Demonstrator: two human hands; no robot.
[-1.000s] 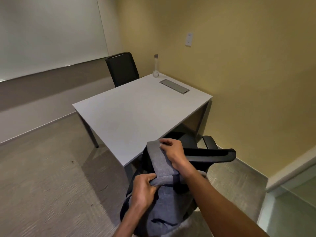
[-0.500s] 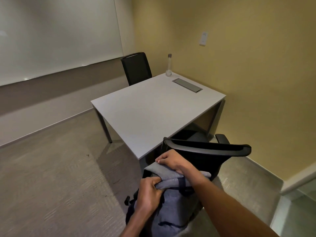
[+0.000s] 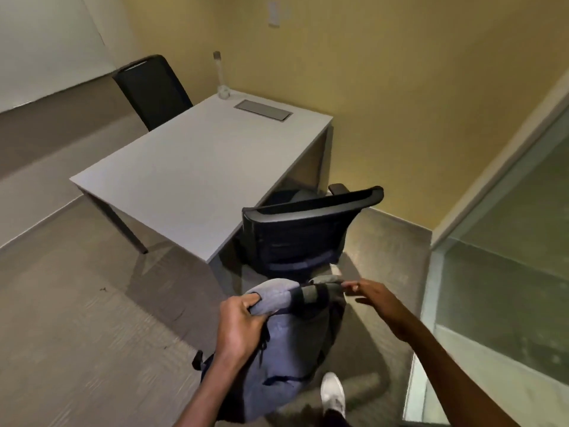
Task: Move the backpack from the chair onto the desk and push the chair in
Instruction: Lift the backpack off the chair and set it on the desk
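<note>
The grey backpack (image 3: 286, 349) hangs in the air below me, behind the black office chair (image 3: 301, 235). My left hand (image 3: 238, 325) is shut on the padded grey strap at the bag's top left. My right hand (image 3: 374, 298) is at the bag's top right corner, fingers spread, its fingertips at the edge of the fabric without a grip. The chair stands at the near right corner of the white desk (image 3: 197, 167), its back towards me and its seat partly under the desktop.
A second black chair (image 3: 154, 90) stands at the desk's far side. A clear bottle (image 3: 222, 77) and a grey cable hatch (image 3: 263, 110) sit at the desk's far end. A glass partition (image 3: 505, 272) runs close on my right. My white shoe (image 3: 333, 392) shows below.
The backpack has come away from the chair towards me and lower in view. My right hand has let go of the strap and opened; my left hand keeps its hold.
</note>
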